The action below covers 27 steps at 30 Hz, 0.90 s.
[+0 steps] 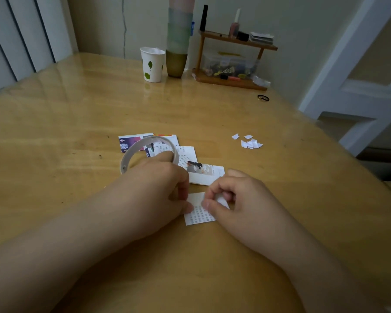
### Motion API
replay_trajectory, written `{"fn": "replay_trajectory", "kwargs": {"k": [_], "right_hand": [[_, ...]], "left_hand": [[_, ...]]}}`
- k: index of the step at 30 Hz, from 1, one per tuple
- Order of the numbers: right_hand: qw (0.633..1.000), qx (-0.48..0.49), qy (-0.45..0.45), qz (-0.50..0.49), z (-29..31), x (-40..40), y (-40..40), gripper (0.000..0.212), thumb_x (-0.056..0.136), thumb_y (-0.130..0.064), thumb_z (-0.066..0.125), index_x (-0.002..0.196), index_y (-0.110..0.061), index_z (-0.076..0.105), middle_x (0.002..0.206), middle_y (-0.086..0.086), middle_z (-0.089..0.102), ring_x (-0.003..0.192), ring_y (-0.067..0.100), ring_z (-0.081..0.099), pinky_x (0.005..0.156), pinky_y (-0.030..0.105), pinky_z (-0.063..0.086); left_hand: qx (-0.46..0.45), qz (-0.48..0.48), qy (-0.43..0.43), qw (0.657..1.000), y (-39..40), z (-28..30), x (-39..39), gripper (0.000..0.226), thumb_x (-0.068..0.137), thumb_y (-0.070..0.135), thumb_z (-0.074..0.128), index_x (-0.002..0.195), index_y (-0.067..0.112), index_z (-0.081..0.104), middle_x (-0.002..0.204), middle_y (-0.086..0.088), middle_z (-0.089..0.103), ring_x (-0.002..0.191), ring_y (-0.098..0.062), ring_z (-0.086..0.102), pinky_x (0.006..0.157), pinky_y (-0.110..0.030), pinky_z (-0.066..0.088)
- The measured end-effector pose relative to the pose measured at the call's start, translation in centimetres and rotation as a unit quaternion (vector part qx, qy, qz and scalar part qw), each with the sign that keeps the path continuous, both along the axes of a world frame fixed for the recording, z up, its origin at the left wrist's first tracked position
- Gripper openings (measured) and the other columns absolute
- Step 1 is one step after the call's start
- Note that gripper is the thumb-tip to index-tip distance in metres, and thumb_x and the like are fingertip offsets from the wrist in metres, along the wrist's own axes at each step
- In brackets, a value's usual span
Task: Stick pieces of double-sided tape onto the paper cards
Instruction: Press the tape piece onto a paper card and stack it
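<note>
At frame centre, left hand (163, 190), tape roll (149, 152) looped over a finger, steadies the paper card (198, 214) while right hand (230, 197) pinches a white tape piece (221, 201) onto it, apparently for accurate placement.

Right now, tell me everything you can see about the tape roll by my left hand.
The tape roll is a thin, pale ring, nearly used up, with a wide hollow middle. It stands tilted on edge on the wooden table, leaning over the spread paper cards. The left hand holds it, a finger hooked through its far rim. A small dark dot marks its near outer face.
</note>
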State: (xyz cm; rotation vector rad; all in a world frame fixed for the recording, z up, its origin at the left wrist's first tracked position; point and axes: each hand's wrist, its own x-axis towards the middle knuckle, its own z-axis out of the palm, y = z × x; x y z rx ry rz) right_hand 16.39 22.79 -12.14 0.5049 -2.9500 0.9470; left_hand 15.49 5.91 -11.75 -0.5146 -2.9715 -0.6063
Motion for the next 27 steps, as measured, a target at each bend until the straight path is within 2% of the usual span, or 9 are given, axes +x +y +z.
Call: {"fn": "replay_trajectory", "kwargs": {"k": [4, 10, 14, 18, 21, 25, 27], "right_hand": [[0.999, 0.032, 0.006, 0.041, 0.1, -0.1, -1.0, 0.013, 0.085, -0.028, 0.065, 0.074, -0.03, 0.058, 0.07, -0.011, 0.037, 0.071, -0.004, 0.039, 0.073, 0.021, 0.025], [1.0, -0.003, 0.004, -0.028, -0.2, -0.1, 0.8, 0.018, 0.082, -0.028, 0.068, 0.065, -0.03, 0.061, 0.067, -0.007, 0.04, 0.069, -0.002, 0.044, 0.068, 0.018, 0.026], [1.0, 0.011, 0.012, 0.006, 0.0, -0.2, -0.1, 0.016, 0.083, -0.028, 0.068, 0.069, -0.029, 0.059, 0.068, -0.01, 0.039, 0.071, -0.005, 0.043, 0.072, 0.02, 0.025], [0.998, 0.039, 0.021, 0.039, 0.0, -0.2, -0.9, 0.016, 0.085, -0.028, 0.066, 0.072, -0.032, 0.058, 0.068, -0.011, 0.037, 0.072, -0.008, 0.04, 0.068, 0.019, 0.024], [1.0, 0.005, 0.01, 0.008, -0.1, -0.3, 0.1, 0.017, 0.083, -0.029, 0.068, 0.068, -0.03, 0.06, 0.067, -0.009, 0.039, 0.072, -0.007, 0.044, 0.07, 0.019, 0.025], [0.999, -0.001, 0.02, -0.043, -0.5, -0.3, 1.8, 0.016, 0.081, -0.029, 0.07, 0.066, -0.029, 0.062, 0.069, -0.008, 0.041, 0.07, 0.0, 0.044, 0.075, 0.021, 0.029], [0.997, -0.002, 0.058, -0.053, -1.0, -0.2, 2.3, 0.015, 0.08, -0.027, 0.07, 0.069, -0.031, 0.062, 0.072, -0.009, 0.043, 0.074, 0.002, 0.044, 0.078, 0.021, 0.032]], "left_hand": [[-0.003, -0.005, -0.001, 1.0, 0.0, 0.1, 0.0, 0.021, 0.078, 0.046, 0.065, 0.07, 0.037, 0.049, 0.084, 0.016, 0.037, 0.088, -0.007, 0.044, 0.058, -0.011, 0.028], [0.006, -0.005, 0.0, 1.0, -0.3, -0.1, 0.1, 0.018, 0.08, 0.045, 0.066, 0.073, 0.037, 0.052, 0.088, 0.017, 0.038, 0.084, -0.001, 0.043, 0.056, -0.007, 0.028], [0.006, -0.005, 0.005, 1.0, -0.1, -0.1, 0.0, 0.018, 0.079, 0.043, 0.068, 0.073, 0.036, 0.052, 0.086, 0.016, 0.037, 0.086, -0.005, 0.044, 0.056, -0.012, 0.03], [0.01, -0.007, 0.005, 1.0, 0.0, -0.2, -0.1, 0.023, 0.077, 0.043, 0.07, 0.068, 0.036, 0.05, 0.085, 0.015, 0.038, 0.089, -0.008, 0.048, 0.07, -0.023, 0.04], [0.015, -0.01, 0.003, 1.0, -0.3, -0.2, -0.1, 0.02, 0.078, 0.044, 0.068, 0.074, 0.037, 0.051, 0.088, 0.016, 0.039, 0.091, -0.006, 0.046, 0.063, -0.017, 0.037], [0.044, -0.004, 0.008, 0.999, -0.6, -0.3, -0.1, 0.036, 0.075, 0.045, 0.069, 0.09, 0.038, 0.036, 0.092, 0.019, 0.042, 0.085, -0.004, 0.045, 0.068, -0.022, 0.04], [0.093, -0.001, 0.037, 0.995, -0.7, -0.1, 0.0, 0.039, 0.079, 0.043, 0.065, 0.091, 0.039, 0.028, 0.088, 0.017, 0.045, 0.076, -0.001, 0.048, 0.062, -0.015, 0.038]]}}
